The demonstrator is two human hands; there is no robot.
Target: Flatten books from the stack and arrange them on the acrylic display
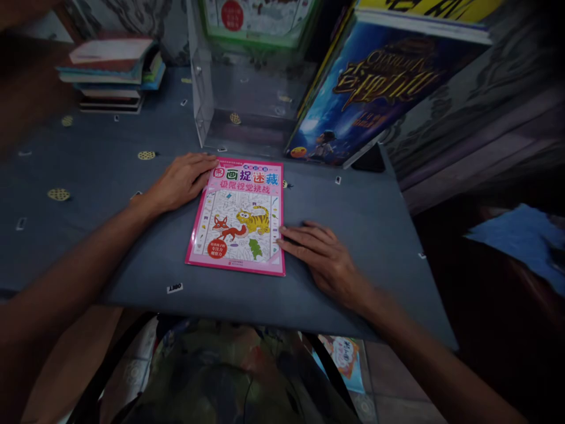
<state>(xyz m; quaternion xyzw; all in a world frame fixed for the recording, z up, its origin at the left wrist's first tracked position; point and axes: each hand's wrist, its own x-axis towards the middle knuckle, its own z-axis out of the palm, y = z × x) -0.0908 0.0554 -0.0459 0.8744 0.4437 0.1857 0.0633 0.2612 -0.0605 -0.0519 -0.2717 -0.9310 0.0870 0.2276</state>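
A pink-bordered picture book (238,218) with a fox and a tiger on its cover lies flat on the dark grey-blue table (145,259). My left hand (185,179) rests at the book's upper left edge, fingers stretched out with the tips touching its corner. On the other side, my right hand (320,250) lies low on the table. Its fingers are extended and their tips touch the book's right edge. Neither hand wraps around the book.
Behind the book stands a clear plastic holder (205,112) with a green-framed book (256,41) in it. Thick upright books with a blue cover (366,94) lean at the right. A stack of books (110,73) sits at the back left. A packet (346,359) lies below the table's front edge.
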